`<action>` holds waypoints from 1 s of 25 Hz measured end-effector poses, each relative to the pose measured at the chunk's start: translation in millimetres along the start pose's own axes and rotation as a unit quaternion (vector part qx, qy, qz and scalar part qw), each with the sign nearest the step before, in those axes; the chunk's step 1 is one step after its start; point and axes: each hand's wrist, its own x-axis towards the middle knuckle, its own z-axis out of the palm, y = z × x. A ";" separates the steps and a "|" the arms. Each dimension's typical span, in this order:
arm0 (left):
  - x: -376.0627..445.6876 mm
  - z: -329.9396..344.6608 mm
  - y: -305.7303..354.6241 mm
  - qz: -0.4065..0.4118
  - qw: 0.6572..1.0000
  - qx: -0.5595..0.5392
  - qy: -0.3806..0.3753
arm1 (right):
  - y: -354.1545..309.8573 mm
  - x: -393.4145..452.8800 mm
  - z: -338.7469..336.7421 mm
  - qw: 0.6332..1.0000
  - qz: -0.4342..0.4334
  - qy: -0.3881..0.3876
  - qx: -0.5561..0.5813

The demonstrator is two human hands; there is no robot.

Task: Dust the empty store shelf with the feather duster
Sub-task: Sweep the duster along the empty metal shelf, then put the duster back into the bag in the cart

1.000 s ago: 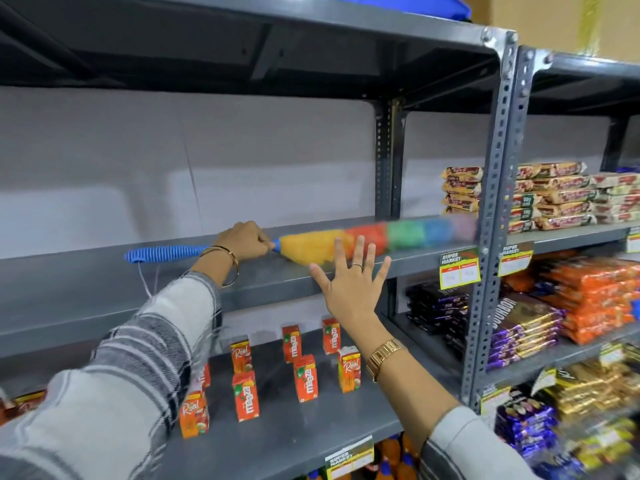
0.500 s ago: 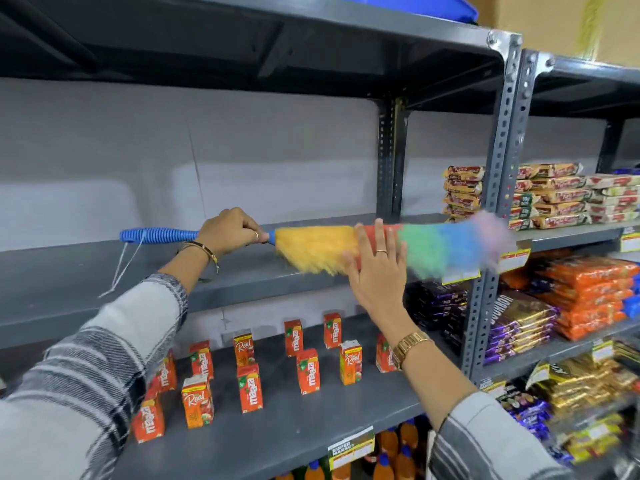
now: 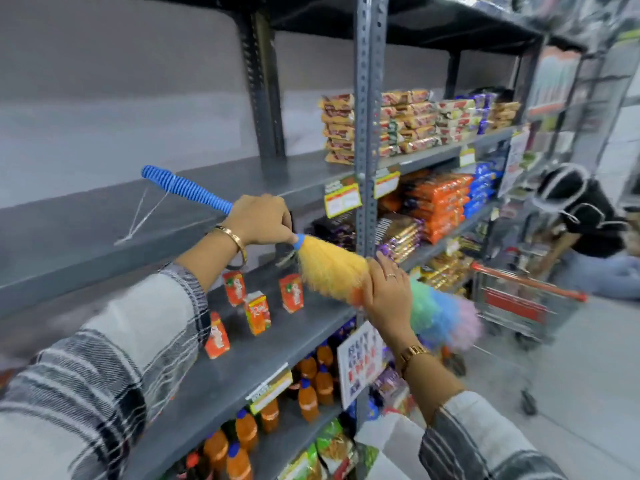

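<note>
- While the left hand (image 3: 258,218) is closed around the blue ribbed handle, its fingers clamped just behind the blue collar, the feather duster (image 3: 332,268) slants down to the right in front of the shelving, clear of the empty shelf (image 3: 79,220)
- The right hand (image 3: 388,289) is wrapped over the middle of the fluffy head, fingers (image 3: 389,271) curled on it where orange meets green; yellow fluff shows to the left of this hand, and green, blue and pink to the right
- A white cord loop hangs from the far end of the handle, its lower end reaching the bare grey shelf
- Both forearms wear plaid sleeves; the left wrist carries a gold bangle (image 3: 235,239) and the right a gold watch (image 3: 414,353)
- Below the empty shelf, small orange juice cartons (image 3: 256,311) stand upright, spaced apart
- Further down, orange bottles (image 3: 308,400) with blue caps stand in rows
- To the right of the perforated upright post (image 3: 369,98), stacked snack packets (image 3: 415,123) fill the neighbouring shelf
- Far right, a red-handled shopping trolley (image 3: 519,299) stands on the floor, blurred
</note>
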 end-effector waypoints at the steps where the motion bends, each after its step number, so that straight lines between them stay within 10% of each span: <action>1: 6.5 12.6 16.6 0.023 1.000 0.013 -0.002 | 17.8 -10.5 -0.8 1.000 0.003 -0.017 -0.018; 15: 37.7 298.2 212.9 0.280 0.922 0.149 -0.222 | 237.2 -186.8 25.4 0.939 0.239 -0.167 -0.181; 25: -18.7 500.2 267.5 0.318 0.866 0.172 -0.346 | 313.2 -299.0 83.6 0.884 0.289 -0.320 -0.178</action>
